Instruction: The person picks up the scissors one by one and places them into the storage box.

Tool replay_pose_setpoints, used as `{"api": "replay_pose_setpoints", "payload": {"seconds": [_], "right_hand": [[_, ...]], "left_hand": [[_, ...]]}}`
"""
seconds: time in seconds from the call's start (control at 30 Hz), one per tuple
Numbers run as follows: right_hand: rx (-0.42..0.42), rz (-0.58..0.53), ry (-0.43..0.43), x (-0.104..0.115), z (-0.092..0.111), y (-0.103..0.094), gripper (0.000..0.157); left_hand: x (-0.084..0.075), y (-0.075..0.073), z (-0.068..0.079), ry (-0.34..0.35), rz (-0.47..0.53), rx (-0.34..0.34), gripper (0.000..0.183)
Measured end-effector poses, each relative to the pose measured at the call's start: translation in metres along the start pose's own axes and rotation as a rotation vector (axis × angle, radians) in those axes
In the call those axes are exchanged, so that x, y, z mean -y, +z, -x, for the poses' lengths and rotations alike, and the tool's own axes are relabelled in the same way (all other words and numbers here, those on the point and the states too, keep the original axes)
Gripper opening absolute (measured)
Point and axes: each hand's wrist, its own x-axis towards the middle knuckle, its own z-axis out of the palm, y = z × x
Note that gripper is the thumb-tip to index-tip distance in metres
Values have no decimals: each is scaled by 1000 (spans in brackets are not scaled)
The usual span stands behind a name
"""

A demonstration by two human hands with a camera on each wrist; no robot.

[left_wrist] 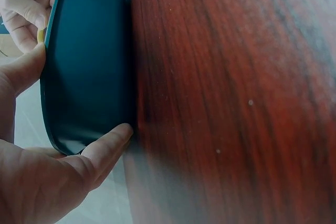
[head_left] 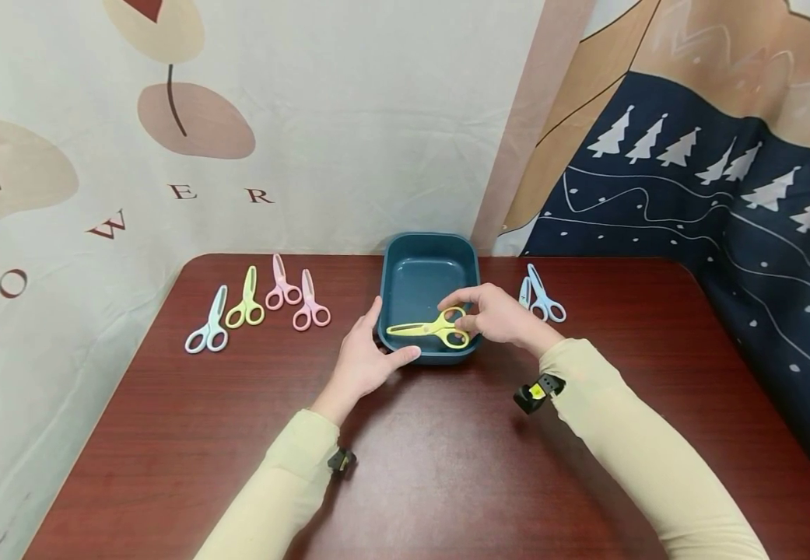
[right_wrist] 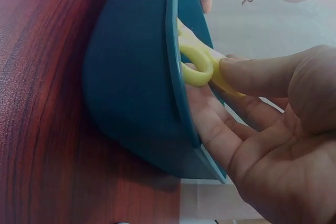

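A deep teal plastic bin point(head_left: 429, 247) stands at the back middle of the table. My right hand point(head_left: 499, 313) pinches yellow scissors point(head_left: 422, 330) by the handle loops, over the bin's near end, blades pointing left. In the right wrist view, the thumb presses on one yellow loop point(right_wrist: 198, 66) beside the bin's rim, with other fingers behind it. My left hand point(head_left: 366, 354) rests against the bin's left side and near corner, thumb at the front rim. From the left wrist view, its fingers point(left_wrist: 107, 148) lie spread along the bin's wall point(left_wrist: 86, 66).
To the left lie white-blue scissors point(head_left: 210, 323), green scissors point(head_left: 247, 302) and two pink pairs, one farther back point(head_left: 281, 283) and one nearer point(head_left: 310, 303). Right of the bin lie blue scissors point(head_left: 543, 295), with another pair point(head_left: 524, 292) partly hidden behind the right hand. A printed cloth point(head_left: 348, 117) hangs behind the table.
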Motion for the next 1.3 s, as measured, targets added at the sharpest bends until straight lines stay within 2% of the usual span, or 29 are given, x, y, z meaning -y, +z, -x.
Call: {"api": "replay_pose_setpoints", "payload": {"seconds": [0.33, 0.7, 1.13, 1.3], "right_hand": [[16, 56, 4, -1, -2, 5, 36], [44, 169, -14, 0, -4, 6, 32], [48, 326, -73, 4, -5, 11, 32], [35, 355, -91, 3, -5, 14, 30]], "left_hand": [[-1, 0, 1, -12, -2, -2, 108], [-2, 0, 2, -10, -3, -9, 109], [-3, -1, 1, -9, 1, -2, 108], [-4, -1, 2, -6, 8, -3, 108]]}}
